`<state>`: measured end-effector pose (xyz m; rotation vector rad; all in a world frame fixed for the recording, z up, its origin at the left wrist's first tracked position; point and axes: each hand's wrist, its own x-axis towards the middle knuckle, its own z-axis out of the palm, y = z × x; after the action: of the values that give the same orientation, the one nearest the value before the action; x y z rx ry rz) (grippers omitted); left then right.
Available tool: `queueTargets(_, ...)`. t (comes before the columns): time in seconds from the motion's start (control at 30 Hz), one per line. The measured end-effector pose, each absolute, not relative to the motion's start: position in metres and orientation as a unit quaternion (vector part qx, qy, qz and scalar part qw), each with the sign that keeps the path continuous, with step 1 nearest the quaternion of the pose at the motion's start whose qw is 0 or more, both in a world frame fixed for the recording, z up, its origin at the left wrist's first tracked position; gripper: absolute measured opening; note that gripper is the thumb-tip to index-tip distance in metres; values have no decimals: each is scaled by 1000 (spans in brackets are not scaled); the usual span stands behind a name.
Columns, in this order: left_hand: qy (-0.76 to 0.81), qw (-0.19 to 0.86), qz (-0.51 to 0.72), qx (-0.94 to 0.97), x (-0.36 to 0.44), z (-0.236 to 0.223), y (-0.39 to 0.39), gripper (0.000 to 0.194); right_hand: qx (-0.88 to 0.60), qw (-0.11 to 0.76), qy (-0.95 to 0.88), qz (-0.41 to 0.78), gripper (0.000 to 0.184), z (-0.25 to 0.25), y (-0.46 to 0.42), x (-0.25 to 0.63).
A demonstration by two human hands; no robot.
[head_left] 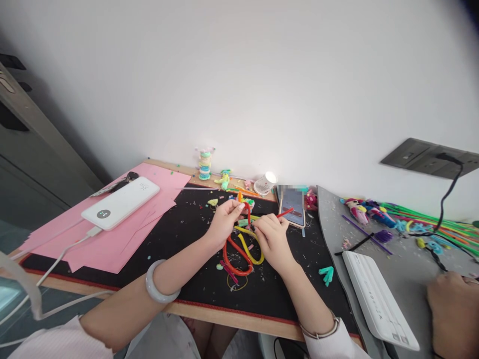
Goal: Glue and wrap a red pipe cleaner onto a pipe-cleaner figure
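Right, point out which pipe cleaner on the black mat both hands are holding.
The red pipe cleaner, pinched by the left hand and right hand. The yellow pipe cleaner and orange pipe cleaner lie loose below.

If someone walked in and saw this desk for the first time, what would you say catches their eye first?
Most striking are the two hands meeting mid-desk on the black mat: the left hand and right hand pinch a red pipe cleaner, above loose red and yellow loops. To the left, a white power bank lies on pink paper. At far right, a bright heap of pipe cleaners lies beside another person's hand.
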<state>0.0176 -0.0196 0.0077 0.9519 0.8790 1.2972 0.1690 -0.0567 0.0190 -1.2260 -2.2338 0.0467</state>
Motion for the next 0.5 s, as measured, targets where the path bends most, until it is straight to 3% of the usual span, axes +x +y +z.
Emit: queueTargets(0.5, 352, 599, 557, 455, 20, 7, -24, 22, -447, 275, -851, -10, 20, 20, -59, 158)
